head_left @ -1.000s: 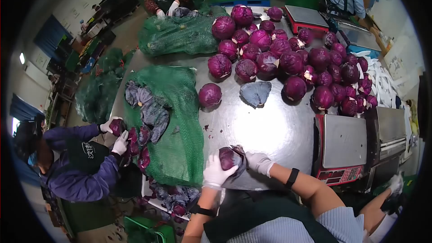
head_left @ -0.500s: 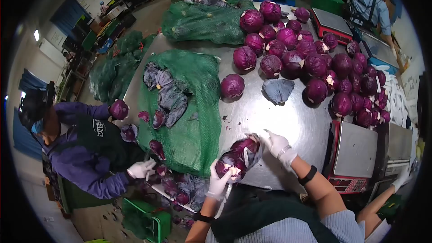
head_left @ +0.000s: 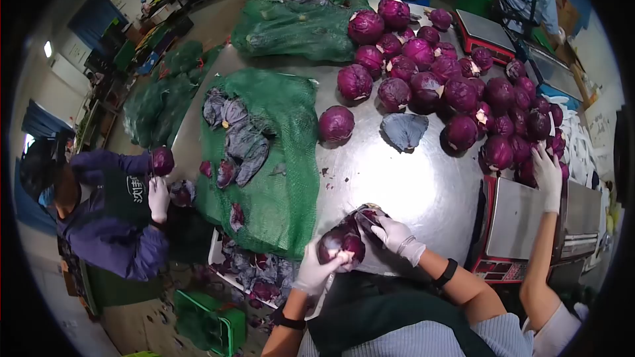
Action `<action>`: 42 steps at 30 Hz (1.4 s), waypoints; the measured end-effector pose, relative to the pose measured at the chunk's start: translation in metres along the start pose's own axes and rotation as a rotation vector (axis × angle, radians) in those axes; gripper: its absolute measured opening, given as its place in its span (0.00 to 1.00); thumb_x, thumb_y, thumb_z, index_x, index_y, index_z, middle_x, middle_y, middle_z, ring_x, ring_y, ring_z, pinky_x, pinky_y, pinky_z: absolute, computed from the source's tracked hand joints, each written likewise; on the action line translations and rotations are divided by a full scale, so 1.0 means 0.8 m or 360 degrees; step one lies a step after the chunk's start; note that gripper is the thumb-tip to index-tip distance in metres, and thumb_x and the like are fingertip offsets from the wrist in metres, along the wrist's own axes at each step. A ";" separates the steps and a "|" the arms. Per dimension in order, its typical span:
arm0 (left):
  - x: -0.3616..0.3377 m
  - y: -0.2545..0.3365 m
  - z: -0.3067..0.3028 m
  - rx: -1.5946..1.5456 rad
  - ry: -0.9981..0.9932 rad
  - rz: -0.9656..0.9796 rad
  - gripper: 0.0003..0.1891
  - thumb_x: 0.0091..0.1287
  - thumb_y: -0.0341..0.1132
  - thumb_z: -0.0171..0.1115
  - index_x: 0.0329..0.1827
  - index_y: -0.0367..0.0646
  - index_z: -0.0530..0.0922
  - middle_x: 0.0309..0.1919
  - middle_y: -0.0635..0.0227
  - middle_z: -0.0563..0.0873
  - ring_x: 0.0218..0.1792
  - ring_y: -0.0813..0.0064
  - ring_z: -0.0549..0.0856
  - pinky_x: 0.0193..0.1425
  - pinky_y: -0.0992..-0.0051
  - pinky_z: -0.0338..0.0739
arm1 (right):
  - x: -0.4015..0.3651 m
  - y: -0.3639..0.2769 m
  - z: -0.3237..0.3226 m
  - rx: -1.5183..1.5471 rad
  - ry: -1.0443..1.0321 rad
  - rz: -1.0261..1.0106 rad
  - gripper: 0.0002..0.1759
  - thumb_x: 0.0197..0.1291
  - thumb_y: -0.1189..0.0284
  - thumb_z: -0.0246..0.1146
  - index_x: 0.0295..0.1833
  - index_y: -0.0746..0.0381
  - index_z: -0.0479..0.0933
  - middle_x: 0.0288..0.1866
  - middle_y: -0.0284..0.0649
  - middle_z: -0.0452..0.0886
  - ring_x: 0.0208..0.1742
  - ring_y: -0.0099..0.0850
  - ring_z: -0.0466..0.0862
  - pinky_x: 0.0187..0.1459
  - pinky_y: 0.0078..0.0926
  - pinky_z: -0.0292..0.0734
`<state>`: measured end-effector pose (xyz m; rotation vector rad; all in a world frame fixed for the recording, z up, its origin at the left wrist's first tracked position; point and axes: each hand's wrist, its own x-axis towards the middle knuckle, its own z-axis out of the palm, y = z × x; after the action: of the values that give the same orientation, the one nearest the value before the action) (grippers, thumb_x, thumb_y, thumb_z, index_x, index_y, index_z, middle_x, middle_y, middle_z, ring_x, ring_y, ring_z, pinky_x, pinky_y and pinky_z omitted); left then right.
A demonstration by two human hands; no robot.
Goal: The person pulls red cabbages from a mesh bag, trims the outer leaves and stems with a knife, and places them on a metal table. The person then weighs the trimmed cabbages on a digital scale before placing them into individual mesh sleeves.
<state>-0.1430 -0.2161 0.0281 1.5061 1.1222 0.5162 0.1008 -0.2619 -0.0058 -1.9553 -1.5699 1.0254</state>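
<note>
My left hand (head_left: pixel 316 270), in a white glove, grips a red cabbage (head_left: pixel 342 241) at the near edge of the steel table (head_left: pixel 403 185). My right hand (head_left: pixel 395 234), also gloved, pinches a loose outer leaf (head_left: pixel 368 216) that hangs off the top of that cabbage. Both hands sit just above the table's front edge, close to my apron.
A heap of red cabbages (head_left: pixel 456 86) fills the far right of the table. A lone cabbage (head_left: pixel 337 124) and a cut leaf (head_left: pixel 404 129) lie mid-table. Green netting (head_left: pixel 278 158) with discarded leaves lies left. A scale (head_left: pixel 522 221) stands right. Another person's gloved hand (head_left: pixel 548 170) reaches over it.
My right hand came back down onto the cabbage and took hold of an outer leaf. A gloved hand of another person appeared at the right by the cabbage heap. The view shifted slightly.
</note>
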 end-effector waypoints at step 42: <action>0.013 -0.043 0.063 -0.0249 -0.0136 0.0053 0.48 0.48 0.36 0.76 0.68 0.34 0.53 0.56 0.57 0.72 0.56 0.69 0.74 0.61 0.70 0.69 | -0.016 -0.047 -0.010 -0.0214 0.0139 -0.0506 0.18 0.55 0.58 0.62 0.43 0.60 0.76 0.36 0.45 0.78 0.36 0.43 0.81 0.38 0.36 0.76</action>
<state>-0.1100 -0.2359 -0.0202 1.3999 0.9698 0.5451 0.0822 -0.2632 0.0301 -1.7305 -1.8651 0.7131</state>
